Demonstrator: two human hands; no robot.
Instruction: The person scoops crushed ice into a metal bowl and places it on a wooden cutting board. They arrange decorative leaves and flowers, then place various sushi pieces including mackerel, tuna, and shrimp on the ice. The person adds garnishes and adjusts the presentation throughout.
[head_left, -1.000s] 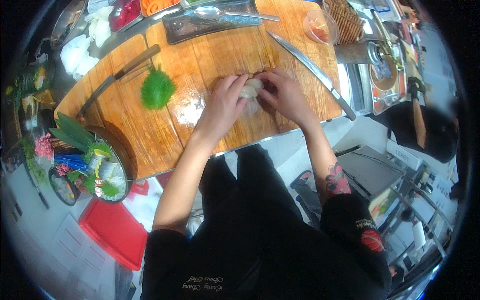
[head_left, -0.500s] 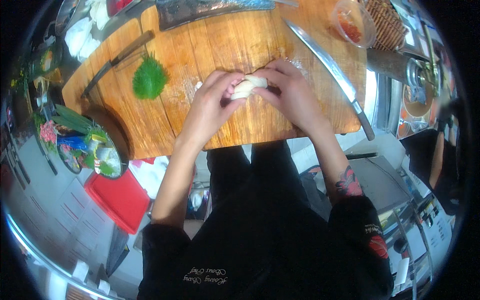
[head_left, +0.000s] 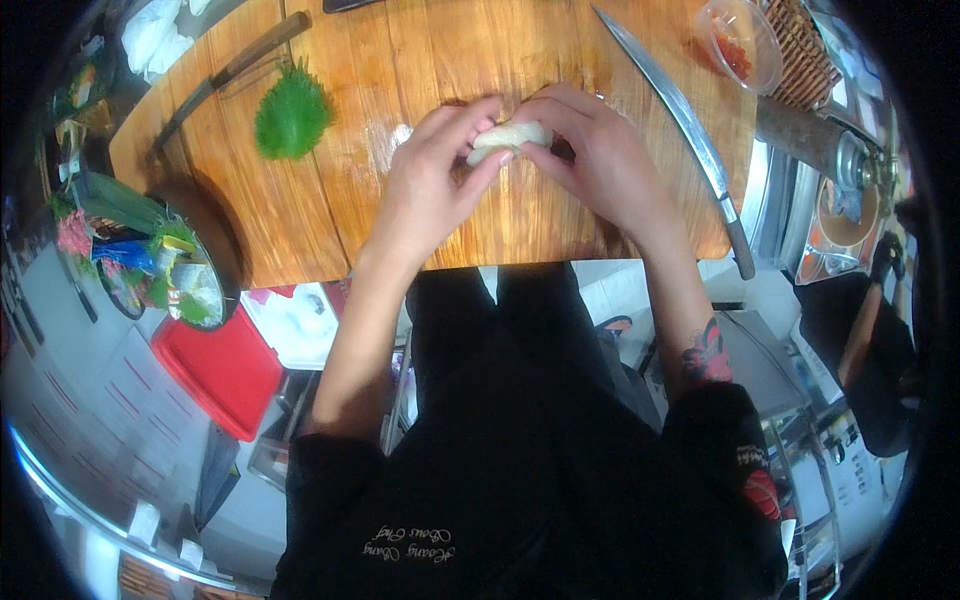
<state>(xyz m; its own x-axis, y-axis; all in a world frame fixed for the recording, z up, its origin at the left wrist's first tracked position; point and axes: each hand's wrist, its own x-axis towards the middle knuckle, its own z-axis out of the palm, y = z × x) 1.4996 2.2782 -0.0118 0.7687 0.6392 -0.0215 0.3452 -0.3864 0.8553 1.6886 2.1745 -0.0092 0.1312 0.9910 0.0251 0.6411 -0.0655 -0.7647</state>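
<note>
Between my two hands is a pale, whitish, soft roll of folded slices [head_left: 508, 138], held just above a wooden board [head_left: 400, 60]. It looks like raw fish or squid, but I cannot tell which. My left hand [head_left: 428, 185] pinches its left end with thumb and fingers. At the other end, my right hand [head_left: 610, 165] is closed with the fingers curled over the top and the thumb near the middle. A green, jagged-edged shiso leaf [head_left: 292, 112] lies flat to the left of my left hand. Beside that hand is a small white bit [head_left: 400, 134].
A long bare knife [head_left: 690, 130] lies at the right, a dark-handled one [head_left: 225, 80] at the left. Back right, a clear tub [head_left: 738, 50] holds orange-red bits. Left of the board stands a garnished bowl [head_left: 205, 285] above a red lid [head_left: 225, 370]. Another person [head_left: 865, 350] is far right.
The whole view has shifted, and the dark tray at the back has nearly left it. Between my fingers, the pale slices now look longer and more rolled than the earlier twisted fold.
</note>
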